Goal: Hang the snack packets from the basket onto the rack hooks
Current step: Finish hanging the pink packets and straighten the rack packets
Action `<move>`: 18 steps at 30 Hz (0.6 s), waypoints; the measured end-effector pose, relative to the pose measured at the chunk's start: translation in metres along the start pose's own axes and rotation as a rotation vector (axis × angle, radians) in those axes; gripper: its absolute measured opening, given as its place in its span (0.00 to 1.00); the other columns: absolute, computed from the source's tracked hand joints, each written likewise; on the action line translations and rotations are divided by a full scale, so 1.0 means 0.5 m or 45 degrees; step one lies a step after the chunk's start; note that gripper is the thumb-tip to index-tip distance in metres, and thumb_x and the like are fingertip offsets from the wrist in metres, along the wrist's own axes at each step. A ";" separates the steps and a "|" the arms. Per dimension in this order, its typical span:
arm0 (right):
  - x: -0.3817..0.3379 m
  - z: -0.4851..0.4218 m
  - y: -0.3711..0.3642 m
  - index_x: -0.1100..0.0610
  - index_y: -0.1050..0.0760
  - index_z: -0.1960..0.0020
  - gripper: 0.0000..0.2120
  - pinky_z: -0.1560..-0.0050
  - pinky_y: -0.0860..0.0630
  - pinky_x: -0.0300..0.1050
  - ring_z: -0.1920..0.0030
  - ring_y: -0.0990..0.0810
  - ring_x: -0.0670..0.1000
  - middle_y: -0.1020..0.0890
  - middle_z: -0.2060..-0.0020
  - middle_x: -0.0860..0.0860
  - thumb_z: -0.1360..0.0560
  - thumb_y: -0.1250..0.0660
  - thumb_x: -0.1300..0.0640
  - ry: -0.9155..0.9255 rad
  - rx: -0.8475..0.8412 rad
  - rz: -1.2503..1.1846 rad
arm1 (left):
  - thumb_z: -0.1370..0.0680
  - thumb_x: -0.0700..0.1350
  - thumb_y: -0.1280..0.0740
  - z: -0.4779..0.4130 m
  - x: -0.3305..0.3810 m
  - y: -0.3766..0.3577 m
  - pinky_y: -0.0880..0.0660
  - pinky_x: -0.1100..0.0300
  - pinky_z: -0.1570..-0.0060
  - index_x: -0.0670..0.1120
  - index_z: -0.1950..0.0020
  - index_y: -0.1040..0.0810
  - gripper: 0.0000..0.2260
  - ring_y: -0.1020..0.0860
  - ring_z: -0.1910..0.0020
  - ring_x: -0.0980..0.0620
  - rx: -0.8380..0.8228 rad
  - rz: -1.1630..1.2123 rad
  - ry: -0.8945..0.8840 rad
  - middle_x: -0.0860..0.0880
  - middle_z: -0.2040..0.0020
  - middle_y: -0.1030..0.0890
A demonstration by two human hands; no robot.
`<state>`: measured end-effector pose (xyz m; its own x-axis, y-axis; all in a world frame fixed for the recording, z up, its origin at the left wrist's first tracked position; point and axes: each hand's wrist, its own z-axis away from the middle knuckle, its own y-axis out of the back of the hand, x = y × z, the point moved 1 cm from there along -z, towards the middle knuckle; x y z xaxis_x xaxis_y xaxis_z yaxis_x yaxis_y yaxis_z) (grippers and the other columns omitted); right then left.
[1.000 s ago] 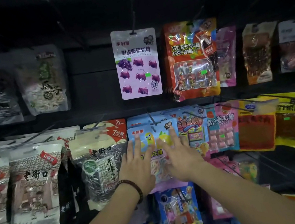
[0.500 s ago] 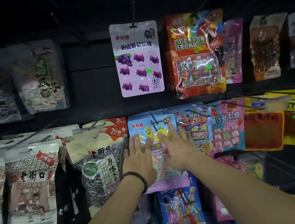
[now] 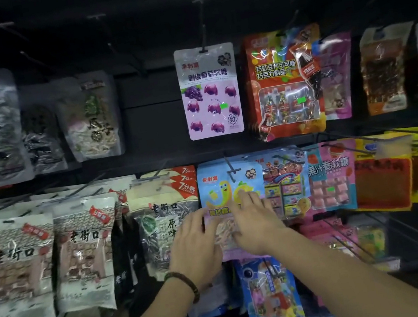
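Note:
A blue and pink candy packet (image 3: 230, 182) with a yellow cartoon worm hangs on a black hook (image 3: 232, 169) in the middle row of the rack. My left hand (image 3: 196, 246) lies flat against the packet's lower left, fingers spread, a bead bracelet on the wrist. My right hand (image 3: 254, 218) lies flat on its lower right, fingers spread. Neither hand grips it. The basket is out of view.
A purple grape candy packet (image 3: 209, 92) hangs alone above. A red chocolate packet (image 3: 285, 82) is to its right. Seed packets (image 3: 84, 248) fill the left of the middle row, pink and yellow packets (image 3: 330, 176) the right. A blue packet (image 3: 271, 297) hangs below.
The packet has slid back along its hook toward the rack. Both hands have slipped lower on it and my view has tilted up slightly.

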<state>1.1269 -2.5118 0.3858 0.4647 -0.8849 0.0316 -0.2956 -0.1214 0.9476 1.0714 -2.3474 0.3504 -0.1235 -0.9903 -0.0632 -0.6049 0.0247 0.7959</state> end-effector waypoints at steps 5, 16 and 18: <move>-0.090 0.027 -0.004 0.55 0.48 0.16 0.37 0.20 0.41 0.63 0.18 0.45 0.65 0.45 0.18 0.61 0.19 0.35 0.52 0.231 0.169 0.032 | 0.31 0.54 0.27 0.074 -0.090 0.008 0.28 0.40 0.32 0.48 0.27 0.30 0.34 0.31 0.30 0.34 0.103 -0.116 0.303 0.38 0.28 0.32; -0.215 -0.046 -0.080 0.51 0.70 0.15 0.50 0.17 0.63 0.68 0.18 0.73 0.64 0.73 0.19 0.62 0.19 0.35 0.45 0.283 0.133 0.177 | 0.33 0.70 0.29 0.031 -0.202 -0.038 0.49 0.38 0.19 0.56 0.18 0.71 0.61 0.65 0.17 0.37 -0.161 -0.079 0.357 0.42 0.19 0.74; -0.215 -0.069 -0.084 0.51 0.68 0.15 0.50 0.17 0.62 0.69 0.17 0.72 0.64 0.72 0.18 0.61 0.20 0.34 0.45 0.263 0.107 0.132 | 0.33 0.72 0.31 0.016 -0.205 -0.041 0.52 0.38 0.18 0.55 0.18 0.72 0.61 0.68 0.19 0.37 -0.185 -0.053 0.368 0.42 0.20 0.76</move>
<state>1.1180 -2.3960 0.3533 0.5862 -0.7851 0.2001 -0.4152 -0.0790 0.9063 1.0901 -2.2452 0.3356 0.1399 -0.9884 0.0593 -0.4839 -0.0160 0.8750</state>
